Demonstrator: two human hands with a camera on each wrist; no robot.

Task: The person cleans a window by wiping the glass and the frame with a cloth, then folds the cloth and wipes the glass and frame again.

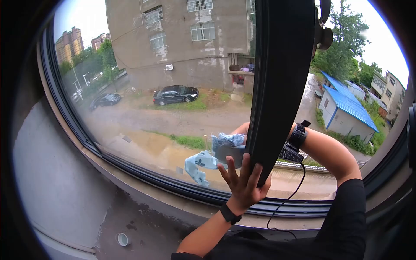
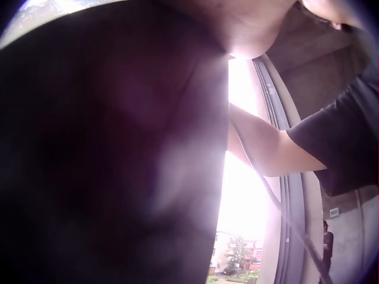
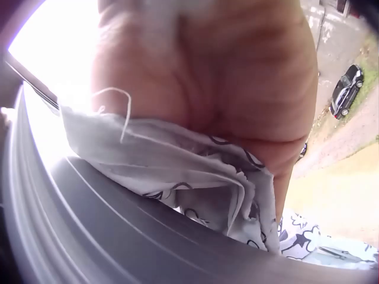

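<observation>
My left hand (image 1: 246, 184) rests with straight, spread fingers on the lower end of a thick dark window frame (image 1: 281, 69). My right arm reaches round the far side of this frame, so in the head view the right hand is mostly hidden behind it. A pale blue printed cloth (image 1: 201, 161) shows through the glass, hanging down at its left end. In the right wrist view my right hand (image 3: 207, 71) holds the bunched cloth (image 3: 166, 160) against the grey frame, its fingertips covered by the fabric. Dark frame fills most of the left wrist view.
The window sill with its tracks (image 1: 173, 188) runs below both hands. A black cable (image 1: 299, 186) hangs from the device on my right wrist. A white cup (image 1: 123, 239) stands on the floor at lower left. Outside are a parked black car (image 1: 175, 94) and a blue-roofed shed (image 1: 346, 104).
</observation>
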